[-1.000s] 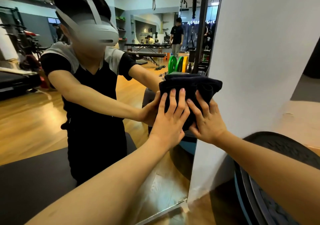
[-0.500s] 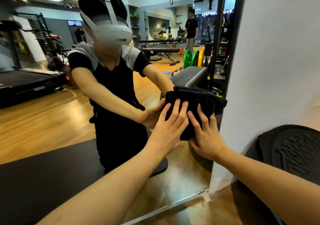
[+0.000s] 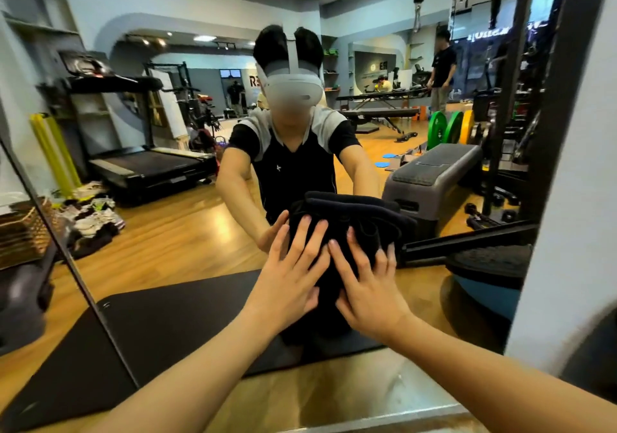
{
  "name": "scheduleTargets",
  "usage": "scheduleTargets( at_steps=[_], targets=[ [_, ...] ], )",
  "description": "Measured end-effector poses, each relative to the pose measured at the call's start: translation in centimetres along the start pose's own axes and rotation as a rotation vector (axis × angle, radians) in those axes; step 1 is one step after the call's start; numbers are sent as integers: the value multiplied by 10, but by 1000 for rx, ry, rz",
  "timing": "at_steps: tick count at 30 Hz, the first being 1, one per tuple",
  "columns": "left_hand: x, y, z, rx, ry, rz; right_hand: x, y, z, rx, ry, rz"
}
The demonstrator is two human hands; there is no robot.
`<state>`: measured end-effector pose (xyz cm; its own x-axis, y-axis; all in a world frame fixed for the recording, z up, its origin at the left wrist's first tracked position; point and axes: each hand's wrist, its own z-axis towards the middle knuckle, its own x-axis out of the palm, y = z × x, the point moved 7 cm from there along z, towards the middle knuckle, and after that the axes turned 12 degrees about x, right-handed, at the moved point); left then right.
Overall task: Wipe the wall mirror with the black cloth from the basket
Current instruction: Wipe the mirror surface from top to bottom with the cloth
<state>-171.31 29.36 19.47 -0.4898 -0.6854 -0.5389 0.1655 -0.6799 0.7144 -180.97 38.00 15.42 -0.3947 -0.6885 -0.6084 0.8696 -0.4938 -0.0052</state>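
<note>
At the far left of the frame a woven basket is seen, and just to its right a dark seam runs down the glass. The wall mirror fills most of the frame, and in its upper left a treadmill is reflected, with a dark floor mat reflected lower down. In the lower middle the left hand is laid with straight, spread fingers on the black cloth, which is pressed against the mirror in the middle of the frame. Just to the right the right hand is laid on the same cloth, its fingers also straight and flat, so that neither hand is curled round it. The two hands are side by side and almost touching. Further right a grey step platform is reflected, and the white wall is seen at the right edge.
</note>
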Motion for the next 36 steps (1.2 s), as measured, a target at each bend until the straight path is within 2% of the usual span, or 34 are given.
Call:
scheduleTargets(
  at_steps=[11, 17, 22, 27, 32, 36],
  targets=[
    [15, 109, -158, -190, 42, 52, 22, 179, 48, -252, -37, -18],
    [-9, 167, -180, -350, 17, 29, -5, 233, 110, -327, -126, -38],
    [-40, 199, -122, -450, -122, -51, -54, 213, 169, -300, -295, 24],
    [-76, 190, -20, -410, -268, -136, -103, 136, 197, -128, -436, 33],
    [-72, 127, 32, -258, -268, -184, -98, 53, 154, -27, -420, -11],
    [-32, 74, 1, -119, -193, -237, -53, 39, 83, -57, -257, -91]
  ],
)
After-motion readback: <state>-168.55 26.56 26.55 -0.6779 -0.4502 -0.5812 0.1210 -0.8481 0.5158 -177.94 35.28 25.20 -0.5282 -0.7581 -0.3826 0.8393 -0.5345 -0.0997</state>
